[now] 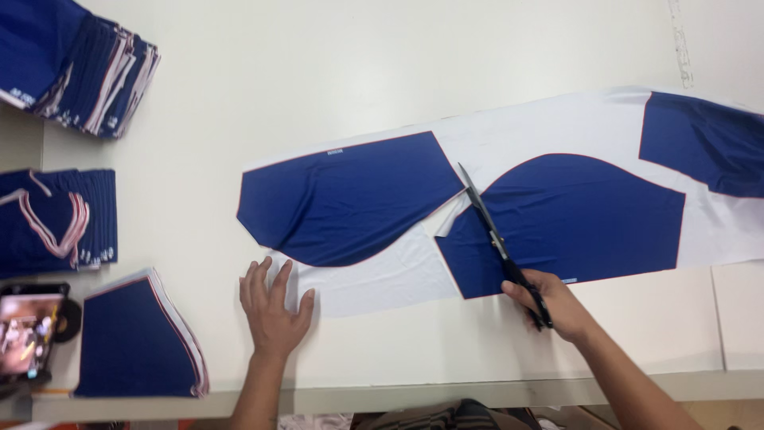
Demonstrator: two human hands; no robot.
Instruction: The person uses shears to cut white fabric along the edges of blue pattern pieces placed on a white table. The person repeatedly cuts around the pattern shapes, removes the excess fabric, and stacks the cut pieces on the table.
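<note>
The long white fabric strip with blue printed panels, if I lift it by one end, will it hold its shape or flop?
The long white fabric strip with blue printed panels would probably flop: it lies thin, flat and rippled. It likely slides easily on the smooth white table, which may be why the left hand presses it flat. Probably light, since black scissors cut it.

The light is bright and even, and it seems to come from above. The white table looks soft and creamy, with no hard glare on it. Shadows are small and faint: a thin dark line sits under the left hand, and another under the right hand and the scissors. The blue cloth shows gentle folds with darker streaks. The picture is a little soft all over, and fine details look smudgy. The stacks of cloth near the left edge look stretched and slanted. The phone screen glows but is blurry.
</note>
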